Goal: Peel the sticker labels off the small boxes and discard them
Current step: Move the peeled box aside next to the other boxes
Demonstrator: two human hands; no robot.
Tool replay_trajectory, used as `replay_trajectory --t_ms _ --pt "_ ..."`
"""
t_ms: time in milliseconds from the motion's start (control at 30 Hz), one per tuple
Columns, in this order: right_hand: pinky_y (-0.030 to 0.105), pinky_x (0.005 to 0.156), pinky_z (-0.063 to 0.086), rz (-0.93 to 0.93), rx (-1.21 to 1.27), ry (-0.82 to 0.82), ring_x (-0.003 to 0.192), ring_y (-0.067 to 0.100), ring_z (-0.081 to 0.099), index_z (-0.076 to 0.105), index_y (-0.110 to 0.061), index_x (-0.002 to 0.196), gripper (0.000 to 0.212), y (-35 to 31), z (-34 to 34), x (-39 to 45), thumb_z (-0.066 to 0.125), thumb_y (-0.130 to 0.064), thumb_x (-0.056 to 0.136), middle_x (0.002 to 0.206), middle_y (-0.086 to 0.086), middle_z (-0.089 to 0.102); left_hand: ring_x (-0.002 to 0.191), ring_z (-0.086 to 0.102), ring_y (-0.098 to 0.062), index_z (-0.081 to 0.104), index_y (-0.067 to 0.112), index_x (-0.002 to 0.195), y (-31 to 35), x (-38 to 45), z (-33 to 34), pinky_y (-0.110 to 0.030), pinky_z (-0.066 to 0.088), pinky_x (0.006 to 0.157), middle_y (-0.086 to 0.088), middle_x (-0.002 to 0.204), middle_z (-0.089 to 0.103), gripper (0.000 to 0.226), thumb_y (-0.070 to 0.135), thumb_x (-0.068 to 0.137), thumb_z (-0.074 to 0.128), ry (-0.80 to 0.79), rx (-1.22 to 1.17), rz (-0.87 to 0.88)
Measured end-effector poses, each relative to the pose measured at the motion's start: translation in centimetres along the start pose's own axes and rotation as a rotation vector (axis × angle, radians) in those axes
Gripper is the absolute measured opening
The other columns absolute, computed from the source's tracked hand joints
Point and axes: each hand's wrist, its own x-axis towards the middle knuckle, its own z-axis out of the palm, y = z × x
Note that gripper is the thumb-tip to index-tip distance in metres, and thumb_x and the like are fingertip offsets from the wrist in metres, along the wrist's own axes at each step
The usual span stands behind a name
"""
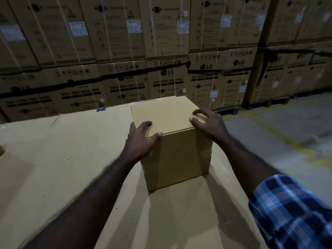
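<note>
Both hands on the small box, no sticker label in sight yet.

Left hand clamped on the box's near-left top corner, fingers curled over the top face, thumb along the near top edge. Right hand gripping the near-right top corner, fingertips spread and bent onto the lid. Box upright on the tan cardboard surface, well in front of the stacked washing-machine cartons, grey floor off to the box's right. Top and near faces plain: two small staples by the front edge, nothing to peel. Looks like the hunting stage, handling the box to find its label. Next up, probably: turn or tip it to bring the hidden faces round, then pick up a label corner with a fingernail.
</note>
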Motion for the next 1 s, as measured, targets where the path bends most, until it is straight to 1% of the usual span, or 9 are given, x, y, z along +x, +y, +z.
replay_trajectory --t_ms 233,333,433,500,567,700,833,900,1000 --pt "0.036 0.091 0.043 -0.034 -0.054 -0.033 0.129 0.024 0.046 0.062 -0.029 0.126 0.047 -0.2 -0.1 0.5 0.065 -0.051 0.086 0.143 0.004 0.052 0.130 0.039 -0.030 0.042 0.028 0.142 -0.3 0.7 -0.1 -0.039 0.045 0.096 -0.008 0.143 0.033 0.065 0.056 0.085 0.060 -0.035 0.025 0.013" --pt "0.040 0.094 0.045 -0.026 -0.153 -0.063 0.127 0.026 0.048 0.059 -0.028 0.131 0.053 -0.6 -0.3 0.3 0.057 -0.059 0.088 0.142 0.005 0.052 0.130 0.040 -0.030 0.037 0.026 0.143 -0.4 0.6 -0.4 -0.040 0.046 0.095 -0.008 0.146 0.030 0.073 0.062 0.083 0.057 -0.054 0.045 0.014" --pt "0.048 0.096 0.048 -0.044 -0.327 0.001 0.121 0.030 0.052 0.058 -0.025 0.130 0.061 -1.7 -0.3 -0.7 0.046 -0.067 0.088 0.134 0.008 0.059 0.132 0.039 -0.031 0.032 0.025 0.145 -0.2 0.1 -1.1 -0.047 0.045 0.101 -0.008 0.151 0.027 0.079 0.067 0.083 0.054 -0.041 0.085 0.019" --pt "0.048 0.099 0.044 -0.106 -0.413 0.079 0.122 0.030 0.052 0.059 -0.021 0.128 0.063 -2.9 0.0 -1.9 0.042 -0.068 0.090 0.130 0.009 0.062 0.136 0.035 -0.031 0.031 0.023 0.147 -0.1 -0.8 -2.2 -0.047 0.041 0.105 -0.008 0.156 0.023 0.076 0.063 0.087 0.051 -0.014 0.100 0.045" --pt "0.046 0.099 0.044 -0.153 -0.403 0.128 0.122 0.030 0.052 0.061 -0.017 0.125 0.061 -4.5 0.4 -3.0 0.043 -0.064 0.092 0.127 0.011 0.063 0.141 0.029 -0.030 0.029 0.021 0.148 -0.1 -1.7 -3.3 -0.044 0.034 0.107 -0.008 0.159 0.017 0.072 0.059 0.091 0.048 0.015 0.124 0.074" --pt "0.041 0.090 0.048 -0.256 -0.332 0.127 0.117 0.028 0.055 0.065 -0.014 0.119 0.050 -10.3 2.7 -5.8 0.052 -0.054 0.093 0.118 0.010 0.068 0.145 0.023 -0.027 0.029 0.022 0.149 -0.8 -4.6 -8.3 -0.043 0.029 0.112 -0.008 0.161 0.012 0.069 0.057 0.092 0.048 0.081 0.139 0.119" --pt "0.034 0.079 0.047 -0.293 -0.243 0.114 0.104 0.025 0.059 0.068 -0.019 0.112 0.039 -18.5 7.2 -9.2 0.057 -0.049 0.088 0.100 0.011 0.070 0.139 0.033 -0.021 0.042 0.020 0.141 -3.1 -8.8 -15.7 -0.037 0.032 0.111 -0.003 0.157 0.029 0.060 0.053 0.092 0.050 0.184 0.141 0.156" --pt "0.035 0.079 0.050 -0.309 -0.213 0.133 0.103 0.027 0.060 0.070 -0.018 0.107 0.036 -23.1 9.9 -11.6 0.058 -0.045 0.087 0.100 0.011 0.070 0.135 0.039 -0.021 0.047 0.020 0.136 -5.1 -11.7 -20.2 -0.037 0.035 0.108 0.000 0.151 0.040 0.055 0.053 0.092 0.049 0.238 0.162 0.169" --pt "0.035 0.076 0.052 -0.366 -0.167 0.155 0.101 0.027 0.061 0.071 -0.016 0.103 0.034 -30.1 14.3 -16.1 0.057 -0.042 0.088 0.101 0.009 0.071 0.136 0.039 -0.023 0.048 0.019 0.137 -9.1 -16.9 -27.3 -0.036 0.035 0.108 -0.002 0.153 0.037 0.052 0.049 0.094 0.049 0.303 0.216 0.136"
